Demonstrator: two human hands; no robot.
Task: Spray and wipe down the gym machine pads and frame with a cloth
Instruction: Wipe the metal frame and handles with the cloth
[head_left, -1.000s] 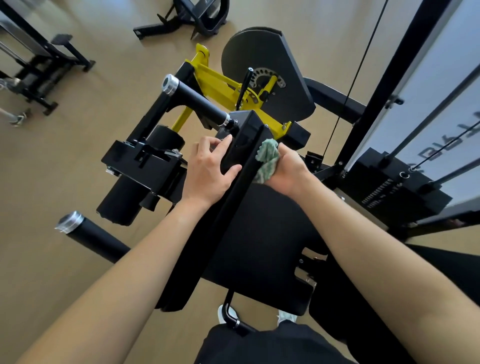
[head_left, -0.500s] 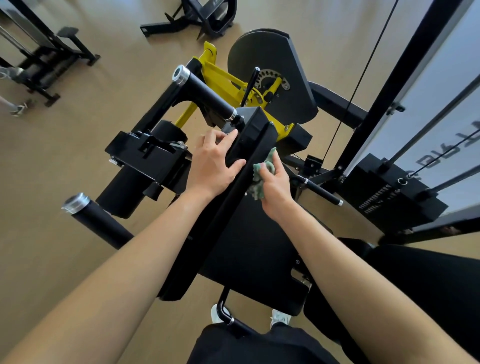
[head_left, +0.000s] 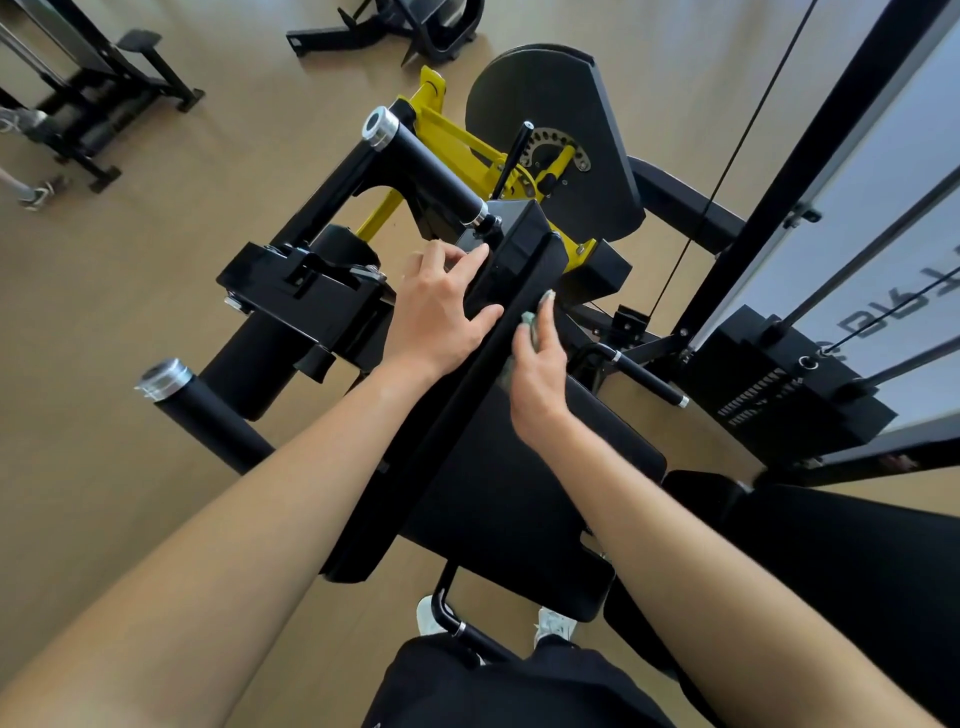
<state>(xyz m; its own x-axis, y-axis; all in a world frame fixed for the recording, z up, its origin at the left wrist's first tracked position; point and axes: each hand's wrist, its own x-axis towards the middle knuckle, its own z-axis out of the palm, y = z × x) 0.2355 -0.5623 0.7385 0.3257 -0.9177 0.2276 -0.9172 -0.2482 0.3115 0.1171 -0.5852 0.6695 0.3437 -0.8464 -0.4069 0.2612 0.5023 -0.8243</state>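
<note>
A black back pad (head_left: 452, 415) of the gym machine stands edge-on below me, with the black seat pad (head_left: 509, 499) to its right. My left hand (head_left: 441, 312) rests flat on the pad's upper left side, fingers spread over its edge. My right hand (head_left: 537, 369) presses a green cloth (head_left: 530, 318) against the pad's right face; only a small part of the cloth shows past the fingers. The machine's yellow arm (head_left: 447, 130) and black frame (head_left: 311, 296) lie beyond.
Black roller pads (head_left: 208, 410) stick out at the left. The weight stack (head_left: 789, 374), cable and upright posts (head_left: 810, 135) stand at the right. Other machines (head_left: 88, 104) sit on the tan floor at the far left and top. My shoes (head_left: 556, 623) show below the seat.
My right hand has slid the cloth down along the pad's right face, toward me, and now covers most of it. My left hand has stayed on the pad's upper left side.
</note>
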